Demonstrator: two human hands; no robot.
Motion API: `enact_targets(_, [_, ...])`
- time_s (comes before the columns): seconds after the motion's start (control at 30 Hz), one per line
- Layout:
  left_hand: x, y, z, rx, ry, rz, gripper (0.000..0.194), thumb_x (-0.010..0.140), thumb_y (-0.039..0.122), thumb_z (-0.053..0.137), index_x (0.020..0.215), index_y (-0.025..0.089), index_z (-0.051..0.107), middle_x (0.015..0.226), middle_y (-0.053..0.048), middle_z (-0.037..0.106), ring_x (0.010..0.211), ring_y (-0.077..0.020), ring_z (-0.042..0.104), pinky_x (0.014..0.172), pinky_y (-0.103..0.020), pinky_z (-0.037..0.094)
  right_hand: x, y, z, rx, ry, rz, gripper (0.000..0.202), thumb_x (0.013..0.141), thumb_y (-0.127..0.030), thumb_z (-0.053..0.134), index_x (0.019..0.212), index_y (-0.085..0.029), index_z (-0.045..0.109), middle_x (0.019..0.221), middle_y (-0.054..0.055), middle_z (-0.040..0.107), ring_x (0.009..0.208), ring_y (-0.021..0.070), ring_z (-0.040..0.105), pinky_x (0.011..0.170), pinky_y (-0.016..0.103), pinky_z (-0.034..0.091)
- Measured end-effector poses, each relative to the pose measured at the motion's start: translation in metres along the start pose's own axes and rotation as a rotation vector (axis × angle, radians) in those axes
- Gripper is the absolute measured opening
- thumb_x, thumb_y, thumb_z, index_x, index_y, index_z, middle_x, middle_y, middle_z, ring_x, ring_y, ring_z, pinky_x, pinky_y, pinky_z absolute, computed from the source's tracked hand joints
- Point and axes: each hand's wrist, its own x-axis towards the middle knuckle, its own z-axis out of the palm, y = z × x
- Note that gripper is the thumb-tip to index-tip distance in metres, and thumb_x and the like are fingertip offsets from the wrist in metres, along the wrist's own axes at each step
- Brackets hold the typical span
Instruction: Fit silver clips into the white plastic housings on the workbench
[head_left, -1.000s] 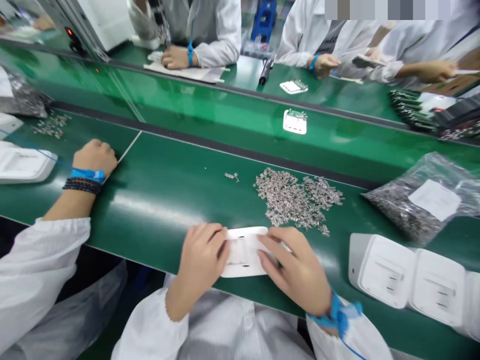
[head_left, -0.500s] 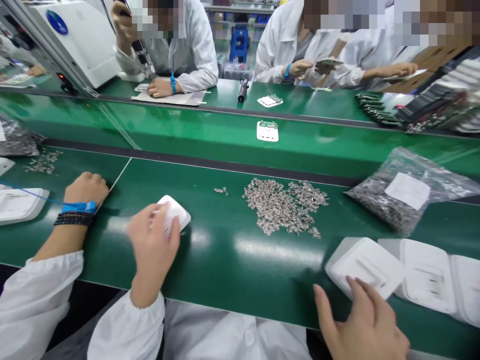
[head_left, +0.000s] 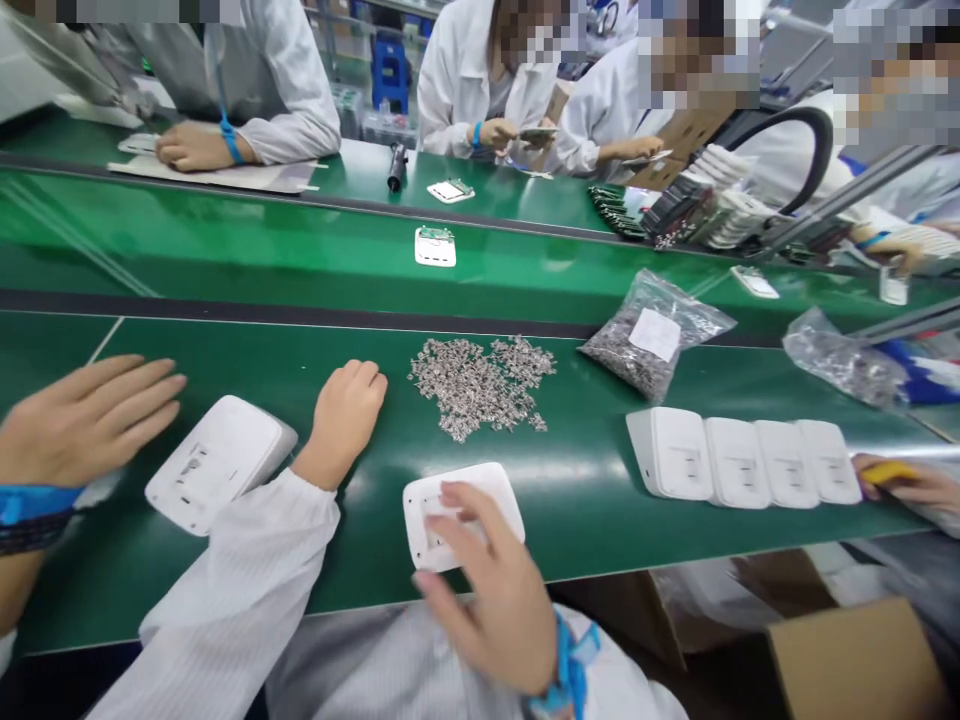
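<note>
My left hand (head_left: 343, 422) rests on the green bench, fingers curled under, just left of a pile of small metal parts (head_left: 480, 390). What its fingers hold, if anything, is hidden. My right hand (head_left: 491, 585), with a blue wrist strap, is spread over a white plastic housing (head_left: 491, 490) in front of me. Its fingertips are over the housing's recessed face; whether they touch it I cannot tell. Another white housing (head_left: 232, 450) lies tilted beside my left forearm. A co-worker's flat hand (head_left: 90, 420) is left of it.
A row of white housings (head_left: 679, 455) stands at the right, with another person's hand (head_left: 900, 478) at its end. Behind them lies a bag of metal parts (head_left: 637, 335). A white cover with a circuit board (head_left: 435, 250) sits on the green strip beyond. Co-workers sit opposite.
The view has swung right. My left hand has left the white housing at left and moved toward the metal parts. A housing from the right now lies before me under my right hand.
</note>
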Motion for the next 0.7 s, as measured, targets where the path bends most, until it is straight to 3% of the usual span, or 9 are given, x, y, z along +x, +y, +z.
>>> enact_targets(0.03, [-0.01,-0.017,-0.015,-0.139,-0.05,0.141,0.033,0.096,0.014,0.037,0.085,0.021,0.068,0.088,-0.012,0.064,0.086,-0.0263,0.058,0.071,-0.045,0.044,0.007,0.014,-0.01,0.007,0.055,0.003,0.025,0.095,-0.025,0.054,0.117,-0.017,0.062,0.129,0.016,0.059,0.11,0.025,0.061,0.088,0.04,0.056])
enact_targets(0.13, [-0.05,-0.081,-0.057,-0.215,-0.113,0.29,0.03,0.099,0.032,0.042,0.09,0.031,0.071,0.095,-0.005,0.071,0.091,-0.0254,0.062,0.085,-0.052,0.048,0.024,0.07,-0.036,-0.215,0.228,0.057,0.012,0.096,-0.018,0.053,0.103,-0.017,0.062,0.101,0.011,0.066,0.098,0.0222,0.061,0.088,0.038,0.051])
enact_targets(0.17, [-0.064,-0.101,-0.065,-0.263,-0.074,0.419,0.032,0.1,0.033,0.039,0.096,0.035,0.071,0.103,-0.003,0.072,0.095,-0.026,0.064,0.089,-0.056,0.047,0.027,0.089,-0.042,-0.316,0.189,0.09,0.011,0.097,-0.02,0.052,0.097,-0.016,0.062,0.094,0.009,0.065,0.091,0.0216,0.06,0.082,0.036,0.05])
enact_targets(0.27, [-0.094,-0.131,-0.066,-0.285,-0.248,0.412,0.034,0.095,0.025,0.042,0.112,0.037,0.069,0.124,-0.002,0.069,0.112,-0.0281,0.063,0.104,-0.066,0.04,0.029,0.137,-0.044,-0.453,0.08,0.139,0.016,0.098,-0.023,0.05,0.089,-0.016,0.06,0.085,0.007,0.062,0.078,0.0198,0.057,0.073,0.033,0.046])
enact_targets(0.33, [-0.095,-0.119,-0.056,-0.309,-0.273,0.325,0.033,0.092,0.026,0.044,0.112,0.035,0.069,0.124,-0.004,0.069,0.115,-0.0297,0.062,0.106,-0.067,0.038,0.027,0.155,-0.037,-0.455,0.093,0.15,0.016,0.098,-0.026,0.05,0.092,-0.015,0.06,0.088,0.008,0.061,0.077,0.0195,0.056,0.073,0.033,0.045])
enact_targets(0.4, [-0.08,-0.083,-0.039,-0.304,-0.105,0.22,0.031,0.093,0.03,0.041,0.104,0.032,0.07,0.114,-0.006,0.071,0.112,-0.0303,0.062,0.102,-0.064,0.041,0.025,0.164,-0.028,-0.444,0.117,0.161,0.016,0.098,-0.027,0.049,0.095,-0.015,0.059,0.089,0.009,0.06,0.078,0.0196,0.055,0.073,0.033,0.045])
enact_targets(0.47, [-0.051,-0.037,-0.017,-0.193,0.25,-0.098,0.036,0.096,0.026,0.034,0.092,0.025,0.069,0.101,-0.011,0.069,0.105,-0.0306,0.061,0.099,-0.061,0.041,0.024,0.167,-0.02,-0.424,0.121,0.161,0.016,0.098,-0.025,0.047,0.093,-0.016,0.059,0.087,0.008,0.06,0.078,0.0199,0.055,0.072,0.032,0.045])
enact_targets(0.57, [-0.006,0.018,0.017,-0.13,0.258,-0.136,0.027,0.094,0.021,0.042,0.101,0.019,0.068,0.106,-0.013,0.067,0.099,-0.0287,0.06,0.082,-0.047,0.048,0.023,0.168,-0.013,-0.388,0.116,0.155,0.017,0.098,-0.02,0.043,0.093,-0.016,0.059,0.088,0.009,0.06,0.082,0.0211,0.057,0.075,0.033,0.046])
enact_targets(0.7, [0.013,0.035,0.034,-0.009,0.307,-0.119,0.021,0.093,0.017,0.05,0.107,0.013,0.064,0.109,-0.013,0.067,0.099,-0.0265,0.06,0.081,-0.04,0.047,0.021,0.168,-0.011,-0.338,0.124,0.166,0.022,0.098,-0.018,0.039,0.104,-0.014,0.06,0.092,0.011,0.061,0.086,0.0225,0.057,0.079,0.036,0.048])
